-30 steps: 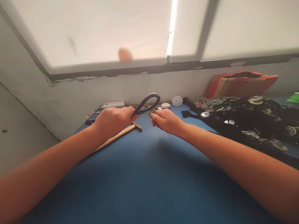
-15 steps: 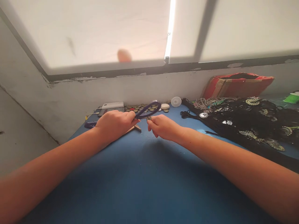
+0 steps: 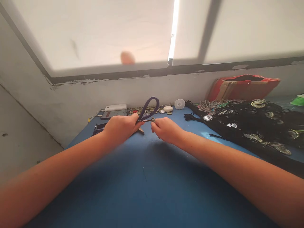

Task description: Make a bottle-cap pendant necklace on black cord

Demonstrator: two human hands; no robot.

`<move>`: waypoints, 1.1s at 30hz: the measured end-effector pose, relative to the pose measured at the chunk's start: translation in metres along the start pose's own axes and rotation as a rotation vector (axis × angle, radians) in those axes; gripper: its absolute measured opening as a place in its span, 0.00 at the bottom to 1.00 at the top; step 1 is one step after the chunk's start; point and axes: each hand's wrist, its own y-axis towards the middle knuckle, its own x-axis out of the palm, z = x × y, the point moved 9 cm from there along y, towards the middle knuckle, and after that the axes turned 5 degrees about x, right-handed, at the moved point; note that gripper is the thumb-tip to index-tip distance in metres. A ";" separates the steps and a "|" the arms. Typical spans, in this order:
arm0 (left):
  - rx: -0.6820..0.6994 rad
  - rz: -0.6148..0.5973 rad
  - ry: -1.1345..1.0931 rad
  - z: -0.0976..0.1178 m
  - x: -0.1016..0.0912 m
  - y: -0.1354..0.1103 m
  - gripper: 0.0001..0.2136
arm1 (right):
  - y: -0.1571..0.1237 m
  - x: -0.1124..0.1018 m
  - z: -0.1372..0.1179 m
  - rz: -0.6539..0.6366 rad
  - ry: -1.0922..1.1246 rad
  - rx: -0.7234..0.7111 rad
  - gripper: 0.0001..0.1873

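My left hand point(image 3: 122, 128) is closed around a dark purple band point(image 3: 155, 103), which stands up in a loop beyond my fingers. Part of something dark purple and black point(image 3: 98, 127) shows behind my left wrist; whether it belongs to the band I cannot tell. My right hand point(image 3: 167, 128) pinches a small round ornament point(image 3: 153, 120) with a dark, knobbly rim. Between the two hands runs a thin dark line, too fine to name. Below my left fingers a brownish, pointed flat piece point(image 3: 141, 130) pokes out, mostly hidden.
Behind my hands lie several round ornaments point(image 3: 136, 111), a white oval object point(image 3: 168, 108) and a clear disc point(image 3: 180, 104). A phone point(image 3: 115, 114) and white device point(image 3: 115, 107) sit left. Black tasselled pieces point(image 3: 239, 126), a red box point(image 3: 244, 90) and green spool point(image 3: 297, 100) occupy the right.
The purple loop has swung more upright and slightly left. My right hand has shifted a little right with the ornament, widening the gap between my hands.
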 end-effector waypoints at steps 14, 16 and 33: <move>0.097 -0.042 0.051 0.004 -0.003 0.001 0.21 | -0.003 0.007 -0.001 0.008 0.004 0.015 0.20; 0.109 -0.029 0.042 0.003 -0.005 0.000 0.21 | -0.003 0.007 -0.002 -0.009 0.023 0.022 0.20; 0.230 0.095 0.067 0.027 0.004 -0.007 0.18 | -0.005 0.036 0.020 -0.223 0.261 0.249 0.18</move>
